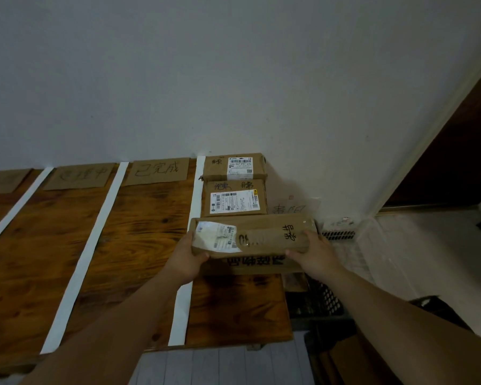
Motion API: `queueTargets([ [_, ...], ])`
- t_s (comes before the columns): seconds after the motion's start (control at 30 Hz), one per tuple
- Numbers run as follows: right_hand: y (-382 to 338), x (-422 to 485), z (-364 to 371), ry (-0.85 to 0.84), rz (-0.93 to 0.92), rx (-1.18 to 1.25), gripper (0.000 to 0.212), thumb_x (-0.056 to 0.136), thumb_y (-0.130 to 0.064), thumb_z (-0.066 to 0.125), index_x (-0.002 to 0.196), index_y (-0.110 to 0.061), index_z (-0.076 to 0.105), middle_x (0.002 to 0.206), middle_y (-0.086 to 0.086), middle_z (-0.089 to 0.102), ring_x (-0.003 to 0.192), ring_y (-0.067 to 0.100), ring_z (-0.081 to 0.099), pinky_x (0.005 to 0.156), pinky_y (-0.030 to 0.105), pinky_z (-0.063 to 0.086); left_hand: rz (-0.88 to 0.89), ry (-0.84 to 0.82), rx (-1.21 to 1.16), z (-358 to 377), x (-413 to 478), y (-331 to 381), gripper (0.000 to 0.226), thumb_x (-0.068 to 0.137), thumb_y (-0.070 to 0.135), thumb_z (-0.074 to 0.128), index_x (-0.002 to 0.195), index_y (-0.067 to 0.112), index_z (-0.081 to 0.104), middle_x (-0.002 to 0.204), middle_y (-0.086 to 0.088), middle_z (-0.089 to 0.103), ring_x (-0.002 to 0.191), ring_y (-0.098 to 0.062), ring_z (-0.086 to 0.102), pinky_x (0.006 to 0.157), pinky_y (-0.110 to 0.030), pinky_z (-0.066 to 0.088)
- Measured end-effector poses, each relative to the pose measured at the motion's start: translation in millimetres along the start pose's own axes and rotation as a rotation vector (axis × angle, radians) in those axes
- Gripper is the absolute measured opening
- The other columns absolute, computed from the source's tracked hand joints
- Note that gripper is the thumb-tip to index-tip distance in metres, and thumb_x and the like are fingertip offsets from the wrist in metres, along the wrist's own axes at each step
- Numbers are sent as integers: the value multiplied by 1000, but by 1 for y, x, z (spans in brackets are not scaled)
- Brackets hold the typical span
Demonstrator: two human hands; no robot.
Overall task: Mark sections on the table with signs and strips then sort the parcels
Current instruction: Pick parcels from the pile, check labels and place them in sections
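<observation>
- I have both arms out toward 1 o'clock, over the right end of the table [139,232].
- My left hand [185,259] clamps the left end of a brown parcel [261,234]. The thumb is curled onto its near edge and the other fingers are hidden beneath.
- My right hand [314,252] clamps the right end the same way, thumb on the near edge and fingers wrapped round the end.
- The parcel lies lengthwise between my hands, in the rightmost section. It has a crinkled white label at its 9 o'clock end, handwriting near 3 o'clock and black print on the near face. I cannot tell whether it rests on the table or is held just above it.
- At 12 o'clock from it lies a second parcel [235,200], label up. A third parcel [233,168] lies beyond that, against the wall [233,79].
- A white strip [195,190] runs along the 9 o'clock side of these parcels, and my left wrist crosses it.
- Two more strips [95,237] [14,209] lie further toward 9 o'clock, splitting the table into sections.
- Cardboard signs [157,172] [81,176] [3,180] with handwriting lie at the far edge, one at the head of each section.
- At 3 o'clock, off the table, sit a white wire basket [372,245] and a black crate [320,304].
</observation>
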State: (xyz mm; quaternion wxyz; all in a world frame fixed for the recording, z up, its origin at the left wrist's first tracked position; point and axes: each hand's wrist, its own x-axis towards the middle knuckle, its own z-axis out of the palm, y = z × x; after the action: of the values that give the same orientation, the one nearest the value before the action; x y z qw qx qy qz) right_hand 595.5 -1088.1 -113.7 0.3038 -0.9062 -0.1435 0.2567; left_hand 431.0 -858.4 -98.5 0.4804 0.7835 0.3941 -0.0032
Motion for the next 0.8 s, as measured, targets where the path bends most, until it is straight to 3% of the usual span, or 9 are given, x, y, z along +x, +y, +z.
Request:
queueTargets([
  [0.27,-10,-3,-3,-13,23,-26,76,86,-42,67,148,-23,28,149,11,24,135,32,32,108,37,32,-16,-19,50,-12,-5,3,65,88,13,62,145,20,31,146,-4,36,131,-26,39,101,-40,45],
  [0.53,-16,-11,5,-43,-32,-163,72,88,-43,63,148,-26,27,152,8,21,136,30,31,110,36,30,-16,-71,162,-18,-6,-4,66,90,17,60,148,14,27,152,-5,24,136,-28,31,108,-39,37],
  [0.67,-18,-8,1,-90,8,-176,80,84,-49,66,149,-29,24,157,11,9,140,34,25,112,40,28,-34,-120,169,-29,-3,0,56,87,22,63,139,22,42,143,-6,40,125,-25,46,99,-42,47],
  [0.8,-34,-1,-18,-91,34,-195,90,81,-52,66,152,-25,18,157,13,7,141,35,23,112,40,32,-41,-173,204,-42,2,16,47,89,23,62,133,19,48,130,-6,54,110,-17,55,85,-27,51],
])
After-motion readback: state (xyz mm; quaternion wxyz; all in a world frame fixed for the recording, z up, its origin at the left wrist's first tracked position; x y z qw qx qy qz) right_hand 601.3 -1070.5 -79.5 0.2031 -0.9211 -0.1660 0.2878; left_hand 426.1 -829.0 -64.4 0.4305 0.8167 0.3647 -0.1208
